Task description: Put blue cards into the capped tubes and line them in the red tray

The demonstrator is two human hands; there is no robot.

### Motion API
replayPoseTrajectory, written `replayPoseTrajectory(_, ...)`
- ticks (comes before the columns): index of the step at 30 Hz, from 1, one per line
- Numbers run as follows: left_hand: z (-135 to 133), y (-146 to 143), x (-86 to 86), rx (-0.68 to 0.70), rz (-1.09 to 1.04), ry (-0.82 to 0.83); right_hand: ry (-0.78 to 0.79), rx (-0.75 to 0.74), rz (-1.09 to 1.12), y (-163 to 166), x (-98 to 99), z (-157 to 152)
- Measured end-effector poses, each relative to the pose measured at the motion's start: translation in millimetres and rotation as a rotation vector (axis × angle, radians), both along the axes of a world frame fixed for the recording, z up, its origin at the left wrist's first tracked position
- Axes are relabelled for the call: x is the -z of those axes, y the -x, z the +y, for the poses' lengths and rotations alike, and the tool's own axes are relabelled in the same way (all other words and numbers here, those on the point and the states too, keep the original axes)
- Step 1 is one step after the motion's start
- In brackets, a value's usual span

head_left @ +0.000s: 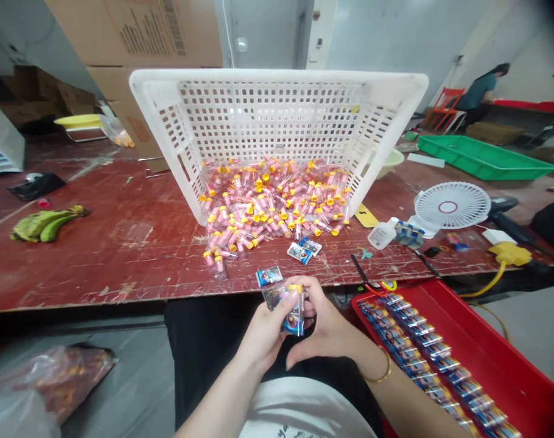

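A small blue printed packet [294,322] with a yellow-capped tube at its top edge is between my two hands, above my lap. My left hand [264,334] is closed on it, thumb pressing on its face. My right hand [325,325] curls its fingers round the packet's right side, its thumb held away below. Just beyond, a blue and white packet [268,277] lies at the table edge, and another similar packet [299,253] overlaps one more farther back. A tipped white plastic basket [277,76] spills many wrapped, yellow-capped pink tubes [263,207] onto the table.
A red tray [500,347] at my right holds rows of blue packets [423,347]. Scissors [381,288] lie across its rim. A white fan [453,205], a clear bottle [382,233] and a green tray [487,158] stand right; bananas [49,224] lie left. A person [482,94] sits far right.
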State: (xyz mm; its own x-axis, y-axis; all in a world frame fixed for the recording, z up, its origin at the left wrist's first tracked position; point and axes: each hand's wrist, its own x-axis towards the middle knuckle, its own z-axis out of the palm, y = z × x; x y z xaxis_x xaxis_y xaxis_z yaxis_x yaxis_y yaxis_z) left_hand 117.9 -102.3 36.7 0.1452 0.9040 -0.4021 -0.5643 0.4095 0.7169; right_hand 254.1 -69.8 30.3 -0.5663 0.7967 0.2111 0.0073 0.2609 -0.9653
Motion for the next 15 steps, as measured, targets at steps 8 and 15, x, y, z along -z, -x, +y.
replayPoseTrajectory(8, -10, -4, -7.6, 0.026, 0.11, -0.069, -0.169, 0.216, 0.038, 1, 3.8, -14)
replayPoseTrajectory(15, -10, -7, -5.9, 0.005, 0.11, -0.064, -0.132, 0.204, 0.077, -5, 2.7, -13)
